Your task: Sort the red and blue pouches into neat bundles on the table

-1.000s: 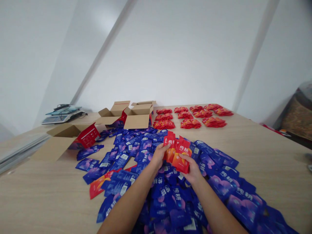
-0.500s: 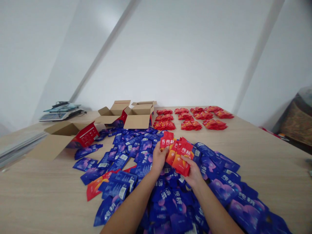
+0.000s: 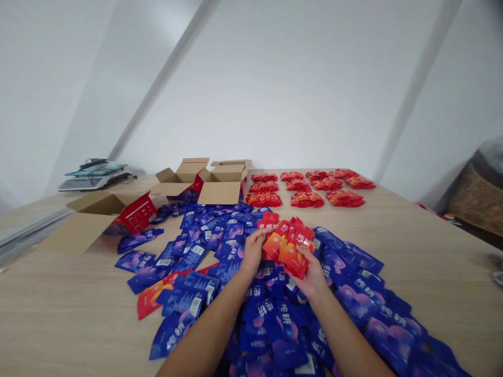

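Between my two hands is a fanned bunch of several red and orange packets, held above a heap of blue packets. My left hand is closed on the bunch's left side, thumb lying over the front packets. On the lower right, my right hand pinches the same bunch with its thumb on top. Fingers under the packets are hidden. A loose red packet lies partly beneath blue ones, left of my forearm.
Rows of red packet piles lie at the table's far side. Open cartons stand at the back, and another open carton is at the left. A scale with things on it sits far left. A bulging sack is at the right.
The packets in my hands have shifted against each other and are spread differently, with the left ones fanned more. My hands stay in nearly the same place. The view has moved slightly.
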`<action>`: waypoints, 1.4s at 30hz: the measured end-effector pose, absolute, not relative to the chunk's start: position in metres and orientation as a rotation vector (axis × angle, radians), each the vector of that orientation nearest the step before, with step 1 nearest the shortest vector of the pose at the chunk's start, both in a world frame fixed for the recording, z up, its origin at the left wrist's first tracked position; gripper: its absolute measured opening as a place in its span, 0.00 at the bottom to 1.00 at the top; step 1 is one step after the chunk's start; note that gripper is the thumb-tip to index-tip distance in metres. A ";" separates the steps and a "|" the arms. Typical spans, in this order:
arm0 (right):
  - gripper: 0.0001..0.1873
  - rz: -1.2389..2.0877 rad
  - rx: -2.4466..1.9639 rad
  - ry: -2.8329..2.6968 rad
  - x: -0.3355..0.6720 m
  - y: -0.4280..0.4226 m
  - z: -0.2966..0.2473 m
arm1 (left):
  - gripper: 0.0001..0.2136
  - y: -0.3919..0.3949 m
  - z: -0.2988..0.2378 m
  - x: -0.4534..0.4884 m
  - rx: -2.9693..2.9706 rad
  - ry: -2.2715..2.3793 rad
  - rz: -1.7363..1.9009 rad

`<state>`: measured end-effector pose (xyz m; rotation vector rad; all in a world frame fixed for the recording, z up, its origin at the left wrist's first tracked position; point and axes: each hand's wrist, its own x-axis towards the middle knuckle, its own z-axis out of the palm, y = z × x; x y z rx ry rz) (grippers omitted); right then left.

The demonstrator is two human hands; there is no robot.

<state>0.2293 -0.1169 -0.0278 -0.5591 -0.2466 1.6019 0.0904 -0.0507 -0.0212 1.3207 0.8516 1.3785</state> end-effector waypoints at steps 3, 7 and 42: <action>0.07 1.574 -0.571 -0.228 0.230 -0.117 -0.027 | 0.12 -0.058 -0.014 0.095 1.319 0.858 1.376; 0.08 1.580 -0.551 -0.223 0.230 -0.119 -0.025 | 0.14 -0.068 -0.006 0.101 1.267 0.805 1.151; 0.06 1.536 -0.492 -0.073 0.233 -0.118 -0.021 | 0.17 -0.069 -0.026 0.110 1.218 0.906 1.417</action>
